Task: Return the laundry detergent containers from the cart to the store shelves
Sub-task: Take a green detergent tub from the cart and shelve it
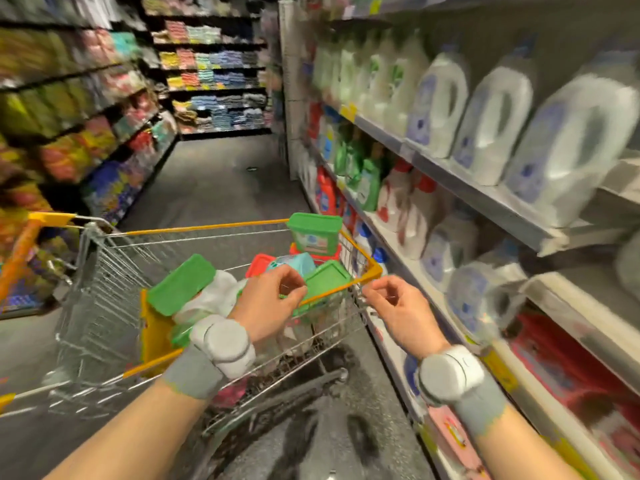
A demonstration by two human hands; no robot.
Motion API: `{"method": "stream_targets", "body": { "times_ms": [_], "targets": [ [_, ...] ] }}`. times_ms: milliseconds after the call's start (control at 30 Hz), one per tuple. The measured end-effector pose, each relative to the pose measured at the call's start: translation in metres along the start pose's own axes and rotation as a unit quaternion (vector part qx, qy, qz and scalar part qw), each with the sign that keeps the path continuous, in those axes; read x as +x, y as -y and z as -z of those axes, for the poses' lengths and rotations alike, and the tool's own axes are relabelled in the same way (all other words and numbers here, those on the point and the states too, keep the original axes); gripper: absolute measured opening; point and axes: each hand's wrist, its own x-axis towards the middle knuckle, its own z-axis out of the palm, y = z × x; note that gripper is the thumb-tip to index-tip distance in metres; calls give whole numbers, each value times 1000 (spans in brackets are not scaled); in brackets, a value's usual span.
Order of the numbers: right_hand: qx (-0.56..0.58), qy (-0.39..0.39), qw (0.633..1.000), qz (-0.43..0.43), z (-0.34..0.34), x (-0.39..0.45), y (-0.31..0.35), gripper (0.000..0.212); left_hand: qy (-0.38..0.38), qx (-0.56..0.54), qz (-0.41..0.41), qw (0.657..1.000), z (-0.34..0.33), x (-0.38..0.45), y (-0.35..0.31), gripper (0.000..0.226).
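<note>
- We see the store shelves [485,188] running down the right side of the aisle, stocked with large white jugs [495,123] on the upper level, with red, green and white bottles below them.
- The wire cart [114,292] with yellow-orange trim stands on the grey floor [214,181] just left of those shelves, angled across the aisle.
- Inside the cart we count several detergent containers: a green-lidded tub [180,284] tilted at the left, another green-lidded tub [314,233] sitting highest at the far right corner on a red-lidded one, a pale blue pouch [294,263] in the middle, and a green lid [327,280] against the near right rim.
- Our left hand [268,303] hovers over the cart's near right part, fingers loosely curled; the blur keeps us from telling whether they touch the rim or hold anything.
- Our right hand [398,306] is just outside the cart's right corner, fingers curled with thumb and forefinger close together; we cannot tell if they pinch the wire.
- Each wrist carries a grey band with a white device [450,374].
</note>
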Motion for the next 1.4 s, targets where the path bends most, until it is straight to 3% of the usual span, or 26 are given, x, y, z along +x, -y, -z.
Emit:
{"method": "stream_targets", "body": {
  "times_ms": [200,400,633,833,967,1067,1167,1267,1334,1400],
  "targets": [
    [-36,44,998,-30,-35,141,-27,12,10,23,92,995,-22,118,58,11],
    [-115,85,987,-80,-76,230,-65,17,70,51,189,978,-54,187,120,14],
    [-212,134,943,-219,-122,295,-116,48,147,77,273,947,-90,228,188,19],
    [-226,187,908,-300,-147,313,-152,71,302,117,244,914,-113,253,234,32],
    [-195,224,905,-306,-149,326,-167,65,390,113,208,890,-121,266,243,31],
    [-174,208,911,-310,-150,338,-164,59,415,92,217,879,-123,274,248,32],
    [-174,187,914,-315,-150,348,-163,33,402,22,255,879,-123,281,252,32],
    [-123,150,915,-353,-146,366,-164,35,311,-137,340,877,-116,288,254,52],
    [-105,182,906,-368,-142,382,-164,38,254,-273,381,846,-105,297,252,71],
    [-59,205,895,-391,-141,392,-160,32,246,-408,401,783,-90,303,244,72]
  ]
}}
